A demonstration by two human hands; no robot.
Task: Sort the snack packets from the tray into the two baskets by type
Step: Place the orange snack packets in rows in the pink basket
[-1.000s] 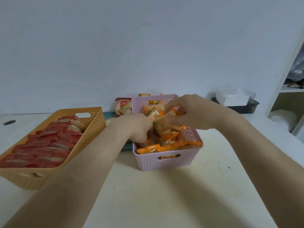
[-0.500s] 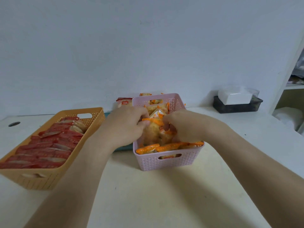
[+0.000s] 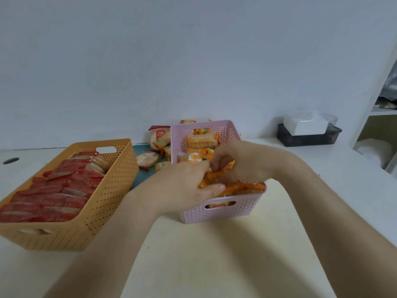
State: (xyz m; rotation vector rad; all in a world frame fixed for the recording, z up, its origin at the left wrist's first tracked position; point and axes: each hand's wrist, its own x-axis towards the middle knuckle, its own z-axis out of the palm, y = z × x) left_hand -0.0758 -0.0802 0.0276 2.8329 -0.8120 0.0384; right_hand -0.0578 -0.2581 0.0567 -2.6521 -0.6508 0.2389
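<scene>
Seen from a head-worn camera looking down, a person's two bare forearms reach forward over a white table into a small pink perforated basket that stands in the middle. The basket is crowded with orange-edged snack packets. The left hand lies over the basket's near left corner, its fingers curled down among the packets and the thumb stretched along the front rim. The right hand comes in from the right, its fingers bent and closed on orange packets near the basket's centre. How many packets either hand holds cannot be told. To the left, apart from the pink one, a larger orange-yellow perforated basket holds rows of red packets. Between and behind the two baskets lies a teal tray with a few loose packets on it. At the far right of the table, by the wall, sits a dark box with a white container on top.
</scene>
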